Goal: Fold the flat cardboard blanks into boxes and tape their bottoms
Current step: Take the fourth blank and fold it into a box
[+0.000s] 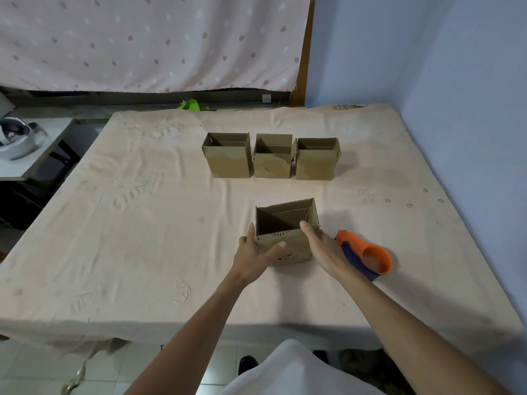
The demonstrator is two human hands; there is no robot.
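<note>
1. Left hand (256,252): fingers straight up the left wall of the near box (296,248), thumb spread across its front face.
2. Right hand (320,243): fingers straight, together, flat on the right wall.
3. Near box: upright, mouth up, between both hands on the clothed table (142,223).
4. Tape dispenser (368,258): just beside the right hand.
5. Three finished boxes (273,163): a row farther back.
6. Step, judged: placing the formed box. Next calls for even two-sided pressure to carry it to the row.

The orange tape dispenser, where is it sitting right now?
In the head view, the orange tape dispenser lies on the cloth-covered table, on the right side, just right of the right hand, which is flat against the nearest open box.
</note>
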